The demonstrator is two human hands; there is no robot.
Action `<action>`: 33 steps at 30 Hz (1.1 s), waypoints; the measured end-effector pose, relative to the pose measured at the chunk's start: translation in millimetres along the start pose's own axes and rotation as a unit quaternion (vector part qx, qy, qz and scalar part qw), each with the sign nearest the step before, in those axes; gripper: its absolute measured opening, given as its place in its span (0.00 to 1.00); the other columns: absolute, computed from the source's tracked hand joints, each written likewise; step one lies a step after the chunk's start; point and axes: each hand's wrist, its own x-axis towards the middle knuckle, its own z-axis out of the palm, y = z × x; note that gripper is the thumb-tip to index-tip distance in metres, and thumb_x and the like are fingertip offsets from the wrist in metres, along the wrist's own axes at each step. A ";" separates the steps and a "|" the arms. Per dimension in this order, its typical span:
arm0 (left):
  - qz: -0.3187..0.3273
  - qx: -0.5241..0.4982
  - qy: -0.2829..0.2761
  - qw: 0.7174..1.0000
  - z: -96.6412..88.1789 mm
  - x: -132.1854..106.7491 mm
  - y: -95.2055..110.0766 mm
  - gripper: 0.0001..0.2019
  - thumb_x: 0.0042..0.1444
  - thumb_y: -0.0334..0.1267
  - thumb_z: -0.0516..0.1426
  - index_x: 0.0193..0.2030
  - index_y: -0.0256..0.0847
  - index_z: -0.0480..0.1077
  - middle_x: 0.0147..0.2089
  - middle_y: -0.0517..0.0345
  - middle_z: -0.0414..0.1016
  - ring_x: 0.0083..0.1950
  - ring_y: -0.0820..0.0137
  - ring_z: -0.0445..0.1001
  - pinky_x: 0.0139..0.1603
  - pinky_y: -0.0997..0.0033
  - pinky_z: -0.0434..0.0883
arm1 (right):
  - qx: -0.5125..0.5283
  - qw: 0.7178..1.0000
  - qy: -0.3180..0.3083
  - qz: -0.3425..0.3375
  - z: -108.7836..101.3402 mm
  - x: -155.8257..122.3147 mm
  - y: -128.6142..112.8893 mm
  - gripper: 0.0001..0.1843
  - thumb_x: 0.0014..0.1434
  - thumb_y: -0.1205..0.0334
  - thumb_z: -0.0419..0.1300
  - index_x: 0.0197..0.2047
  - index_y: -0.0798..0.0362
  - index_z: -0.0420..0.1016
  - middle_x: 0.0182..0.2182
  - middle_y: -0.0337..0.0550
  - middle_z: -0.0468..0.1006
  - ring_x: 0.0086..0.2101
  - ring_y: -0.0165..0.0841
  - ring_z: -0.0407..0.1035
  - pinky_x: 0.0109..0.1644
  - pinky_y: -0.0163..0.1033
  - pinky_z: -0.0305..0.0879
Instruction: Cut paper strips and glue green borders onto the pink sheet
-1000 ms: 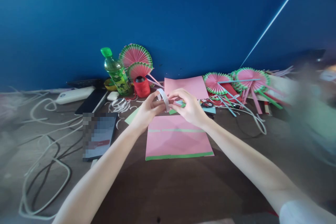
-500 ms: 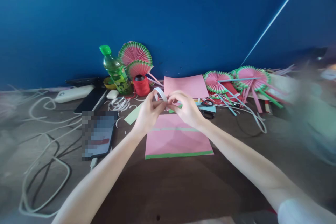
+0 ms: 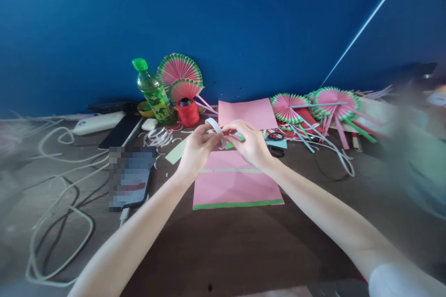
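Observation:
A narrow white roll of tape [image 3: 213, 125] is held up on its edge above the table. My left hand [image 3: 200, 148] pinches it between thumb and fingers. Against its right side, my right hand [image 3: 246, 145] has thumb and fingertips pressed together at the tape; whether a loose end is between them is too small to see. Below both hands lies a pink paper sheet [image 3: 237, 188] with a green strip along its near edge and a pale strip across it. The hands cover part of its far side.
A green-capped bottle [image 3: 155, 95], a red thread spool [image 3: 188, 112] and pleated paper fans [image 3: 179, 72] stand along the blue wall. Another pink sheet [image 3: 247, 112] and scissors [image 3: 275, 144] lie beyond my hands. A phone [image 3: 134, 181] and white cables [image 3: 87, 213] occupy the left.
The roll of tape has turned a little and sits slightly lower between my fingers. Both hands keep nearly the same place and grip.

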 end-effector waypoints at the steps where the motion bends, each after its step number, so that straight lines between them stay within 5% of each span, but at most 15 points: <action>1: 0.000 0.002 -0.002 1.000 0.0 -0.1 0.1 0.18 0.45 0.37 0.62 0.42 0.34 0.66 0.29 0.58 0.77 0.31 0.68 0.76 0.43 0.62 0.73 | 0.002 1.000 -0.003 0.004 -0.1 0.2 -0.4 0.02 0.58 0.64 0.56 0.36 0.50 0.68 0.33 0.40 0.74 0.35 0.31 0.69 0.40 0.39 0.67; 15: 0.020 0.036 -0.004 0.999 1.6 -2.6 -0.2 0.13 0.47 0.37 0.59 0.40 0.36 0.66 0.30 0.58 0.78 0.32 0.68 0.77 0.42 0.65 0.72 | 0.117 0.989 -0.021 0.092 -1.0 3.8 -0.9 0.06 0.54 0.65 0.60 0.33 0.52 0.64 0.33 0.40 0.73 0.35 0.30 0.68 0.41 0.38 0.66; 33: 0.023 0.096 -0.010 0.995 -1.3 -3.1 -3.2 0.14 0.48 0.35 0.58 0.43 0.35 0.68 0.29 0.58 0.77 0.32 0.69 0.76 0.41 0.67 0.71 | 0.045 0.996 -0.064 0.037 -2.8 5.4 -2.9 0.07 0.56 0.73 0.52 0.30 0.51 0.62 0.31 0.41 0.68 0.33 0.31 0.64 0.39 0.39 0.62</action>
